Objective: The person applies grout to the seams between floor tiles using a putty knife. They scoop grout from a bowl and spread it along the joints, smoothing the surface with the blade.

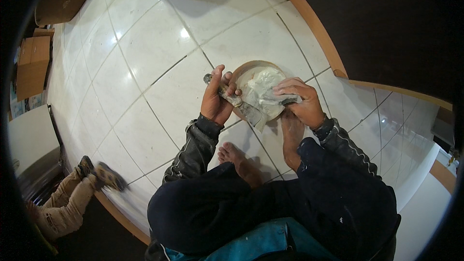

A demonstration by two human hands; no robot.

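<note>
A round shallow bowl [238, 75] with a tan rim sits on the tiled floor before me, holding thick white paste [263, 83]. My left hand [217, 97] is wrapped around the handle of a paste-smeared putty knife [251, 114]. Its wide blade points down to the right, over the bowl's near edge. At the bowl's right side, my right hand [305, 101] grips a flat grey piece [280, 99] smeared with paste; its exact kind is hard to make out. White residue coats the fingers of both hands.
My bare feet [240, 164] are close to the bowl. A dark panel with a wooden edge [309, 21] borders the upper right. Cardboard boxes [34, 65] and a white cabinet [34, 140] stand left. Another person's legs [72, 195] show at lower left.
</note>
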